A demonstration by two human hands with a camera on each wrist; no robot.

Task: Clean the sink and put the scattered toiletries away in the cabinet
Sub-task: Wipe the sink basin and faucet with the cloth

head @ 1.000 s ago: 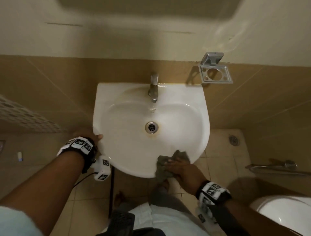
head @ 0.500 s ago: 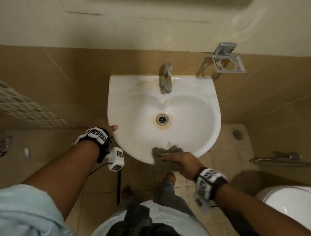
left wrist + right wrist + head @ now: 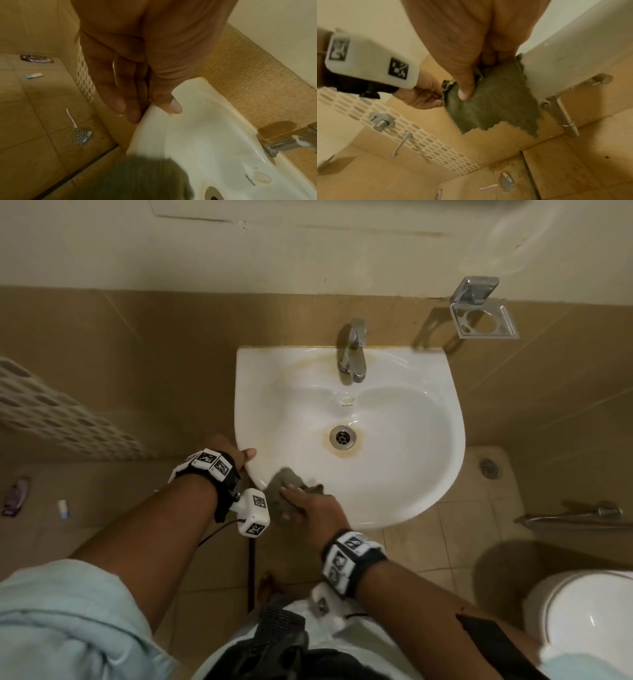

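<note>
The white sink (image 3: 445,392) hangs on the tiled wall, with yellow stains round its drain (image 3: 342,436). My left hand (image 3: 239,455) grips the sink's left front rim, thumb on top (image 3: 173,106) and fingers (image 3: 120,105) outside it. My right hand (image 3: 308,505) holds a grey cloth (image 3: 284,481) over the front-left rim, close to the left hand. From below, its thumb pins the cloth (image 3: 496,102) against the rim's outer face. On the floor at left lie a purple sachet (image 3: 15,496), a small white-and-blue item (image 3: 62,508) and a white toothbrush (image 3: 71,118).
A chrome tap (image 3: 352,350) stands at the sink's back. A metal holder (image 3: 479,313) is fixed to the wall at right. A white perforated basket (image 3: 51,412) is at left, a toilet (image 3: 582,621) at lower right. Floor drains (image 3: 489,467) (image 3: 83,135) lie either side.
My right hand has slid the cloth leftward along the front rim, from right of centre to beside the left hand. The left hand stays on the rim.
</note>
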